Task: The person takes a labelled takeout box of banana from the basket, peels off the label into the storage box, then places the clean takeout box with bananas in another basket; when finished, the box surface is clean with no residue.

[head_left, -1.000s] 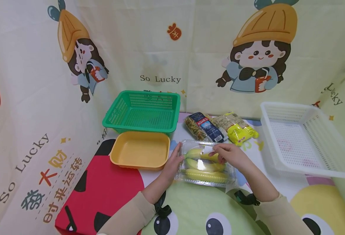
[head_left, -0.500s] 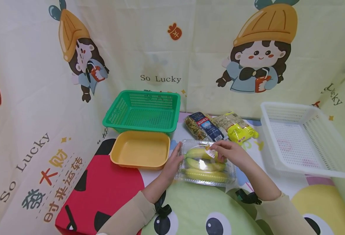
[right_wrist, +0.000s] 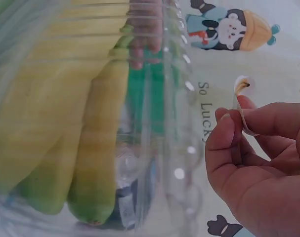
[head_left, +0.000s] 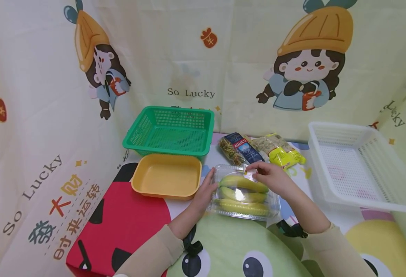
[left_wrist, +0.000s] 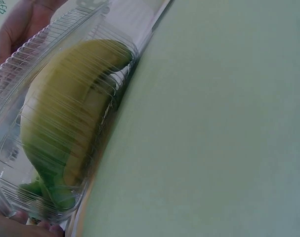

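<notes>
Item: clear ribbed plastic clamshell box [head_left: 243,194] holding three yellow-green bananas [head_left: 243,182], lying near centre on the cartoon-printed tablecloth [head_left: 230,246]. Long axis of box and fruit runs left to right; lid appears down over the fruit.

Small white-and-yellow sticker [head_left: 248,172]: at the far edge of the box, over the farthest banana, pinched between thumb and forefinger of the right hand [head_left: 270,177]. In the right wrist view the sticker [right_wrist: 241,96] stands up from the fingertips, apart from the box wall. The sticker lies just far and left of that hand's palm, so the right hand is the nearer one.

Left hand [head_left: 206,191]: fingers nearly straight, pressed flat against the left end of the box; holds nothing.

Surrounding: yellow rectangular plastic tray [head_left: 189,188] just left of the box; green perforated basket [head_left: 203,115] behind it; dark blue pasta packet [head_left: 242,149] and yellow snack packet [head_left: 282,153] beyond the box; white perforated basket [head_left: 327,184] to the right.
</notes>
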The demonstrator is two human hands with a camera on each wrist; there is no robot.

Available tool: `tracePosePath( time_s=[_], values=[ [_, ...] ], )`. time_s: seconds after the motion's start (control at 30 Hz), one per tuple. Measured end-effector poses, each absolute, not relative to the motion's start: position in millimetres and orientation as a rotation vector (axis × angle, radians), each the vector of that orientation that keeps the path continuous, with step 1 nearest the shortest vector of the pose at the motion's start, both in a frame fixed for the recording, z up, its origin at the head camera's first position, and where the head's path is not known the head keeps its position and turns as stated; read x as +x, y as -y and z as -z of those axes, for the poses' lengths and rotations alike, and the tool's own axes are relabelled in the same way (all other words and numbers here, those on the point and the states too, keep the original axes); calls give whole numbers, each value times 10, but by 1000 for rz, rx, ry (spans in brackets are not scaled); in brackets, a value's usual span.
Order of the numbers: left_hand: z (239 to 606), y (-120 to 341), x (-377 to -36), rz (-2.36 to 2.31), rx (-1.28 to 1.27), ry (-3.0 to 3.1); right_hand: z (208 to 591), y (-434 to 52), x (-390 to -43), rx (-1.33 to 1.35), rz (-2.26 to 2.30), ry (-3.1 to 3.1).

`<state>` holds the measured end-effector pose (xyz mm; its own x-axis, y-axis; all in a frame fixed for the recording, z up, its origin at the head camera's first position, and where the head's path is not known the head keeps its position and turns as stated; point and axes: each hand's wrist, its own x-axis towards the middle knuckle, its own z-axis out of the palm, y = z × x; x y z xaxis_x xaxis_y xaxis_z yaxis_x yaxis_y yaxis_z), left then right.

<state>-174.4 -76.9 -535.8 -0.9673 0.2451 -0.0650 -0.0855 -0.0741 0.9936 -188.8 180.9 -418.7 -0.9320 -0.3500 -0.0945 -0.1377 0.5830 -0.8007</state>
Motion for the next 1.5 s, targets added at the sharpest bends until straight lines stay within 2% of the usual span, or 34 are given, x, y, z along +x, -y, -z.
tracePosePath(
  time_s=[0.43, 0.7, 0.87, 1.0, 1.17, 1.27, 1.5],
  values=[
    [5363, 772, -1740, -2158, 176, -1941, 4043, -1752, -1968, -588, 1164, -2553],
    [5337, 753, -1725, -2176, 237, -1964, 4009, -1733, -1974, -561, 1173, -2499],
    [5232, 761, -1663, -2057, 254, -2154, 4020, -1732, -1978, -559, 1187, -2479],
    [5012, 818, -1577, -1916, 270, -2341, 4029, -1737, -1990, -578, 1221, -2449],
    [4692, 1148, -1559, -1917, 451, -2436, 4030, -1734, -2007, -582, 1246, -2415],
    [4565, 1478, -1627, -1923, 459, -2509, 4024, -1732, -2011, -579, 1260, -2400],
    [4504, 2448, -1855, -1655, 88, -2788, 4005, -1716, -2015, -597, 1262, -2392]
  ],
)
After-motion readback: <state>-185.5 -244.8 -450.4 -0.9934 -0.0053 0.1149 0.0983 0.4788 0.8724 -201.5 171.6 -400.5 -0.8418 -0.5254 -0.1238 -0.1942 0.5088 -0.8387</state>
